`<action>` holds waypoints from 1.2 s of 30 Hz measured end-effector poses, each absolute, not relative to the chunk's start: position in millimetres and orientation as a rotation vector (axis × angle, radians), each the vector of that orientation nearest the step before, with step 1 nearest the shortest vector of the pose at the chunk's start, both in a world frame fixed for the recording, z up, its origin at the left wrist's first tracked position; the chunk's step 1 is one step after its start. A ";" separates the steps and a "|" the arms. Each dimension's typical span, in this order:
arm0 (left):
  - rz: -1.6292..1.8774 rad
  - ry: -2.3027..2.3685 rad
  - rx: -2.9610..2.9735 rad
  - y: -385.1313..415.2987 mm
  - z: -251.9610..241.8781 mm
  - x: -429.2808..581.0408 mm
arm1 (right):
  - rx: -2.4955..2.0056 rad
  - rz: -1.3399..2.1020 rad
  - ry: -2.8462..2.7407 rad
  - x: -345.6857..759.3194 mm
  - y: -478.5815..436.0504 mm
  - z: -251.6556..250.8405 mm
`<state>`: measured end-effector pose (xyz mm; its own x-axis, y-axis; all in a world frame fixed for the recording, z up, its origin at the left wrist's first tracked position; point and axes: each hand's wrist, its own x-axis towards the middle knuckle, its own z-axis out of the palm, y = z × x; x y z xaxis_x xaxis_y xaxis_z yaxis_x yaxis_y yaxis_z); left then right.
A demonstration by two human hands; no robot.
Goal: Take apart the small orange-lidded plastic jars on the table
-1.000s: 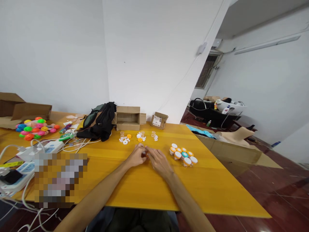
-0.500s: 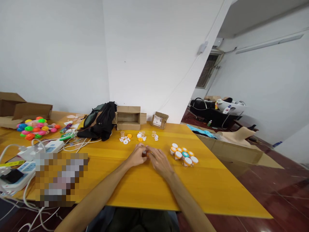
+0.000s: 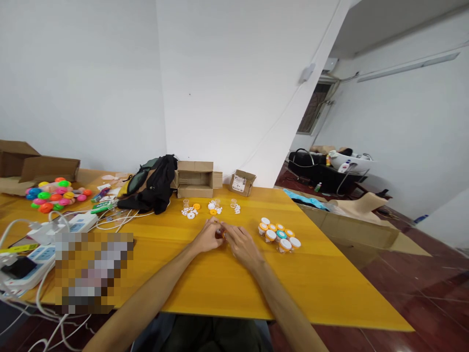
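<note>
Over the middle of the table, my left hand (image 3: pixel 209 237) and my right hand (image 3: pixel 240 242) meet with fingers curled around one small jar (image 3: pixel 224 235). Only a bit of its orange part shows; the rest is hidden by the fingers. To the right of my right hand stands a cluster of small clear jars (image 3: pixel 281 235) with orange, white and teal lids. Beyond the hands lie small white pieces (image 3: pixel 190 214), orange rings (image 3: pixel 197 207) and clear open jars (image 3: pixel 233 202) in three groups.
Two cardboard boxes, one open (image 3: pixel 195 188) and one smaller (image 3: pixel 242 183), stand by the wall. A black bag (image 3: pixel 154 183), colourful balls (image 3: pixel 54 195), and power strips (image 3: pixel 40 256) with trailing cables occupy the left side. The wooden table (image 3: pixel 330 288) ends at a slanted right edge.
The fingers of my right hand have shifted slightly at the small jar. Both hands remain in the same place, and the things around them have not moved.
</note>
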<state>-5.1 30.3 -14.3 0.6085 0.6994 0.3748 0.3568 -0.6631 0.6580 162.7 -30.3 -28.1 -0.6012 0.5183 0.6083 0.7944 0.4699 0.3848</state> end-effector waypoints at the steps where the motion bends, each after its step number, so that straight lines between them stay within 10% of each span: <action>1: 0.859 0.830 2.301 30.2 -14.4 -5.0 | -1.104 -0.916 -2.314 162.5 -30.5 -27.8; 36: 0.844 0.840 2.325 31.6 -14.2 -4.4 | -1.122 -0.948 -2.301 160.4 -29.1 -32.4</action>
